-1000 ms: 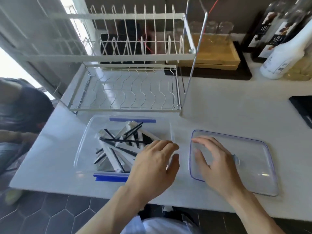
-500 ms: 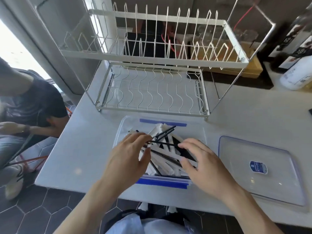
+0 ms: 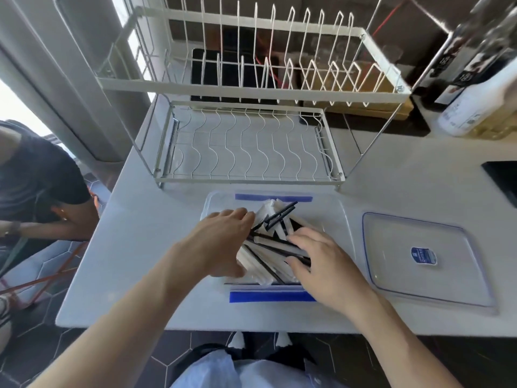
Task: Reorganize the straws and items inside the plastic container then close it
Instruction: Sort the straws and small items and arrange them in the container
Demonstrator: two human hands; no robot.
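Sorting is under way but far from complete — the white two-tier wire dish rack (image 3: 249, 113) stands empty at the back of the pale smooth counter (image 3: 405, 175), and directly in front of the dish rack sits the clear rectangular plastic container (image 3: 340, 217), open, its blue latch strips showing at the far and near rims. Its contents remain a crossed heap. The lid is off, so the closing step is judged wholly outstanding.

To the front right of the dish rack, just beside the container, the clear flat plastic lid with blue edging and a small blue label (image 3: 419, 256) lies flat on the counter, rigid and glossy.

Both hands are inside the container. The left hand (image 3: 221, 245) has its fingers curled loosely into the left side of the heap; whether it grips anything cannot be told. The right hand (image 3: 324, 264) lies palm-down with fingers spread across the right side, pressing on the pile rather than pinching.

Contents, in front of the dish rack's lower tier: long white paper-wrapped straws (image 3: 268, 249), flat-sided and matte, overlaid by thin black plastic straws (image 3: 281, 214) — stiff, narrow, several tilted up toward the far rim. Remaining, by judgement: align both kinds lengthwise, flatten the pile below the rim, then fit and latch the lid.
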